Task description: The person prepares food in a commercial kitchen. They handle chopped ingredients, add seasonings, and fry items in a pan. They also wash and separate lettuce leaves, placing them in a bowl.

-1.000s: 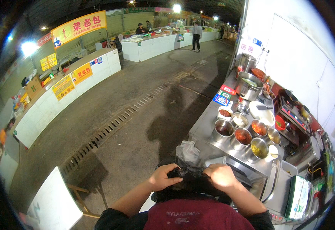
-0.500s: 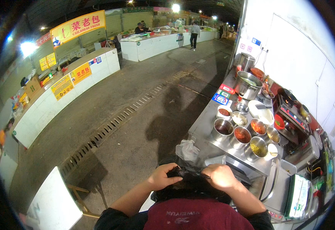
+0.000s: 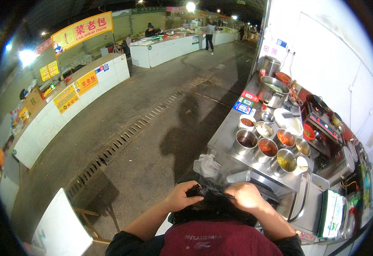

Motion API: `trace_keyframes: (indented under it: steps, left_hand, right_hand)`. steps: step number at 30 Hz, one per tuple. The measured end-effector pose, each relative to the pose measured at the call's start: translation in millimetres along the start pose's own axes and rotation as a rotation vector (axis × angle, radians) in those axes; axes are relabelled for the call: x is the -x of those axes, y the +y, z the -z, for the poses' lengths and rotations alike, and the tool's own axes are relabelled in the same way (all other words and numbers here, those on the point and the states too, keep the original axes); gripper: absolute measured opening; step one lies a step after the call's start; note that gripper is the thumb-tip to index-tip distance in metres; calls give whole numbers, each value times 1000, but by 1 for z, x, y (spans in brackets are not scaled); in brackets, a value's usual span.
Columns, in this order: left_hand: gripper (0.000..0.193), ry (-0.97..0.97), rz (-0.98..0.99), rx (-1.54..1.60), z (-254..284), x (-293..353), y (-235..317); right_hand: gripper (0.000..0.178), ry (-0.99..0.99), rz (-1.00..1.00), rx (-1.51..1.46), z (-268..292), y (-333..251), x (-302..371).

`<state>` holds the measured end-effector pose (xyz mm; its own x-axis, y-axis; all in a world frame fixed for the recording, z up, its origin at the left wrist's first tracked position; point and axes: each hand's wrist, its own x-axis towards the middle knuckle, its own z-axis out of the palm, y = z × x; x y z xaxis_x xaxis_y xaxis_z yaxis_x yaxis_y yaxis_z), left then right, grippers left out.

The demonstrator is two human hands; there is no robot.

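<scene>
A black plastic bag (image 3: 212,197) is stretched between my two hands, close in front of my dark red apron (image 3: 218,240). On the bag's left edge my left hand (image 3: 181,197) is closed, thumb and fingers pinching the film. Opposite it, my right hand (image 3: 245,197) grips the right edge with curled fingers. The bag's inside is too dark to make out. Just beyond it, a white plastic bag (image 3: 207,165) hangs at the corner of the steel counter (image 3: 225,147).
Steel pots of sauces and toppings (image 3: 267,147) crowd the counter on the right, with a large stockpot (image 3: 274,91) farther back. A white table (image 3: 62,224) stands at lower left. A drain grate (image 3: 129,136) crosses the floor. A person (image 3: 210,35) stands by the distant stalls.
The view has shifted slightly, so the counter and stalls appear a little farther left. My hands keep the same hold on the black plastic bag. The distant person's stance has changed.
</scene>
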<state>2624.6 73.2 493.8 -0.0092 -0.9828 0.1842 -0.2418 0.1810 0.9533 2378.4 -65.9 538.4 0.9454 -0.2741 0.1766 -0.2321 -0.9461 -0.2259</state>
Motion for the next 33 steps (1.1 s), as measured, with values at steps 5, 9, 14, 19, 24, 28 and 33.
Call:
trace_keyframes:
  steps: [5,9,14,19,24,28,33]
  left_hand:
    - [26,-23,35,50,0,-1,2]
    - [25,-6,16,65,-1,-3,3]
    - [27,-12,-9,56,-2,-4,2]
    - [29,25,11,3,-2,-3,0]
    - [29,33,27,-3,-1,-3,0]
    - [28,33,37,21,0,-4,-1]
    - [27,40,28,21,0,-4,-3]
  right_hand:
    - [15,22,-7,-32,1,-1,-2]
    - [15,35,-13,-45,2,-2,-4]
    - [13,40,-10,-68,3,-1,-6]
    - [20,18,-40,-89,2,-1,-7]
    - [19,20,-49,-104,0,0,-8]
    - [21,31,-36,-102,-1,1,-9]
    - [20,43,-30,-78,3,-2,-11]
